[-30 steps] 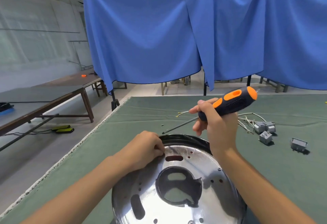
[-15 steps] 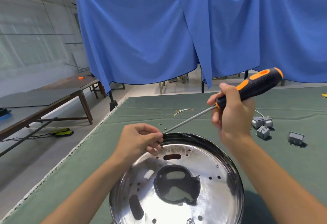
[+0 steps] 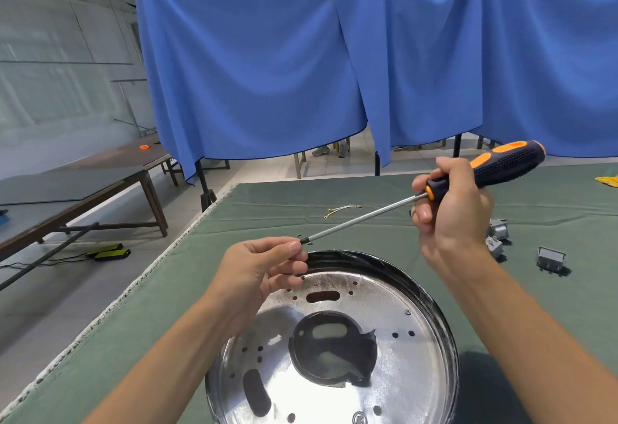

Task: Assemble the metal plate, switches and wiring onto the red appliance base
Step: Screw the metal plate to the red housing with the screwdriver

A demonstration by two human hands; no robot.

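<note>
Your right hand (image 3: 451, 219) holds a screwdriver (image 3: 434, 194) up in the air. Your fingers wrap around the front of its black and orange handle. The long silver shaft points down and to the left, toward your other hand.

Your left hand (image 3: 259, 271) is raised just above the far edge of the metal plate (image 3: 394, 366). Your thumb and first finger pinch together right at the dark tip of the screwdriver. They may hold a tiny screw there, but it is too small to tell.

The shiny round metal plate lies on the green table cover (image 3: 150, 306), right in front of you. It has a big dark hole in the middle and many little holes around it. A dark rim runs around its far edge. You cannot see any red base under it.

Three small gray switches (image 3: 551, 259) sit on the cover to the right, behind your right arm. One of them is partly hidden by your wrist. A thin wire with gold ends (image 3: 342, 209) lies farther back on the cover. A few tiny dark bits lie near the screwdriver tip.

Big blue cloths (image 3: 254, 65) hang behind the table. A long brown table (image 3: 83, 182) stands off to the left.
</note>
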